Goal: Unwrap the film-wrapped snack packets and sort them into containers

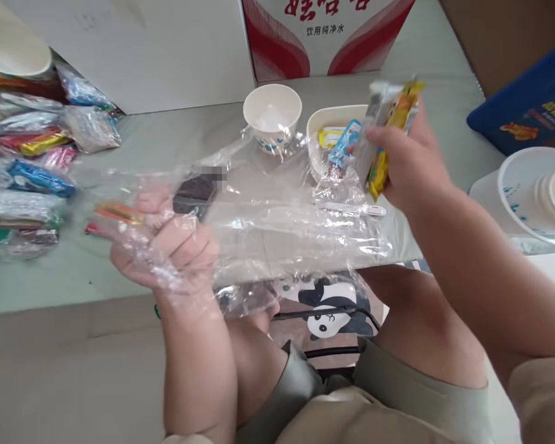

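Observation:
My left hand (pixel 166 243) is closed inside a clear plastic bag (pixel 277 216), gripping its open end; small wrapped sweets and a dark packet sit in the bag near my fingers. My right hand (pixel 404 163) is raised to the right of the bag's far end and is closed on several snack packets (pixel 391 123), yellow, silver and blue. Just behind that hand stands a white bowl (pixel 333 117) holding more small packets.
A white paper cup (pixel 272 114) stands behind the bag. Filled clear bags of sweets (pixel 32 166) are piled at the left. Cardboard boxes (pixel 314 31) stand at the back. Stacked white bowls (pixel 536 191) sit at the right, a blue box (pixel 527 105) beyond them.

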Demonstrator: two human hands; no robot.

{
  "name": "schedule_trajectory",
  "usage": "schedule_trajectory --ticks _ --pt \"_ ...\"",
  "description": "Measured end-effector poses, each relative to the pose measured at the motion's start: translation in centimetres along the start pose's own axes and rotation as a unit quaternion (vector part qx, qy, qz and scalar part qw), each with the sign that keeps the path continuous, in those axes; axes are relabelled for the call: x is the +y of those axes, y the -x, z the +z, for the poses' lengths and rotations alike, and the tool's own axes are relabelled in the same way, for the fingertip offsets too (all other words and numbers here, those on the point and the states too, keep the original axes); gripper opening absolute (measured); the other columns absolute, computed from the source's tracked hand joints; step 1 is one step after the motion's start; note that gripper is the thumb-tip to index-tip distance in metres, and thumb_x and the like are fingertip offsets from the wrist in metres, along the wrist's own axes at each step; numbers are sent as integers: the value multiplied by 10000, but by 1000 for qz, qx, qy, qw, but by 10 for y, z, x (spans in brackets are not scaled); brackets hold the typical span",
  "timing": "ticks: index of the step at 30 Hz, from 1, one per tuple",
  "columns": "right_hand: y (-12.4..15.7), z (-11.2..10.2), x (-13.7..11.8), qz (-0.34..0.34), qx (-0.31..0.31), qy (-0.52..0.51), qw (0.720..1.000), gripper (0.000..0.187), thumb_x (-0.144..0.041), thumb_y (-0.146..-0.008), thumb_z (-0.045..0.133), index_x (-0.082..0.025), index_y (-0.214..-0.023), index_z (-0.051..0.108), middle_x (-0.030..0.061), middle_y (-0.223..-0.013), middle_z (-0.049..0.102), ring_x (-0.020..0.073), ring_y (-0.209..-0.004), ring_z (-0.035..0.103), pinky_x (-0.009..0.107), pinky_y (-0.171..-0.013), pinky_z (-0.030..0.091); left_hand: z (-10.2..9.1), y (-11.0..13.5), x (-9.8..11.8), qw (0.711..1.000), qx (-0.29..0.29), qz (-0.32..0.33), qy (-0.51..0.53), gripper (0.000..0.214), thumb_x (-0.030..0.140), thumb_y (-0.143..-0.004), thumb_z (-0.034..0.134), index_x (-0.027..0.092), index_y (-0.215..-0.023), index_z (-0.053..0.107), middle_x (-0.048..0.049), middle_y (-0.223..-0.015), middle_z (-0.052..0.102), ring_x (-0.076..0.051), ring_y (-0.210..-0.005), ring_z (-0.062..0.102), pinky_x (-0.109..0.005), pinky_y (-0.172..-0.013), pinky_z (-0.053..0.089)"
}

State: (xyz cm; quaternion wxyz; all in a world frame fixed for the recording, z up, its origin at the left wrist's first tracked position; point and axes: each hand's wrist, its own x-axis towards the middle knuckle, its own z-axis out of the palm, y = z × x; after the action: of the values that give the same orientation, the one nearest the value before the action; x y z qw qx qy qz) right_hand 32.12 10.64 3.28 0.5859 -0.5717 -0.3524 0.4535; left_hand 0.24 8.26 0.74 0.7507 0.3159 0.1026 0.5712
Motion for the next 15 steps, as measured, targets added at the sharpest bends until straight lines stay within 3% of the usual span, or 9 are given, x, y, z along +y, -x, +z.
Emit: schedule_trajectory --ticks 4,9,13,15 --pt "-43 21 -3 46 13 78 996 275 -18 -901 556 -212 -1095 570 -94 -771 576 70 -684 611 259 -761 497 0 1 -3 993 103 14 -51 272 368 -612 868 316 -802 681 211 -284 -17 -34 -179 -106 -186 -190 87" --pt "-55 26 -1 -22 65 308 949 50 -146 -922 666 -126 -966 681 -76 -751 558 65 -772 503 279 -816 389 6 5 0 995 86 24 -46 278 370 -592 893 309 -799 718 215 -292 -41 -13 -183 -115 -155 -188 50" --pt "-55 20 -3 -65 56 430 899 178 -260 -880 751 -119 -970 689 -68 -755 560 75 -754 460 308 -821 352 4 7 1 999 27 10 -21 157 353 -681 844 309 -798 749 196 -278 17 -15 -165 -62 -134 -195 110" --pt "-56 18 -4 -62 42 473 878 428 -310 -813 834 -105 -1153 673 -67 -773 571 78 -733 449 312 -821 349 4 10 2 1000 6 -5 -28 171 351 -679 840 324 -829 762 193 -286 16 -16 -167 -66 -130 -196 127"
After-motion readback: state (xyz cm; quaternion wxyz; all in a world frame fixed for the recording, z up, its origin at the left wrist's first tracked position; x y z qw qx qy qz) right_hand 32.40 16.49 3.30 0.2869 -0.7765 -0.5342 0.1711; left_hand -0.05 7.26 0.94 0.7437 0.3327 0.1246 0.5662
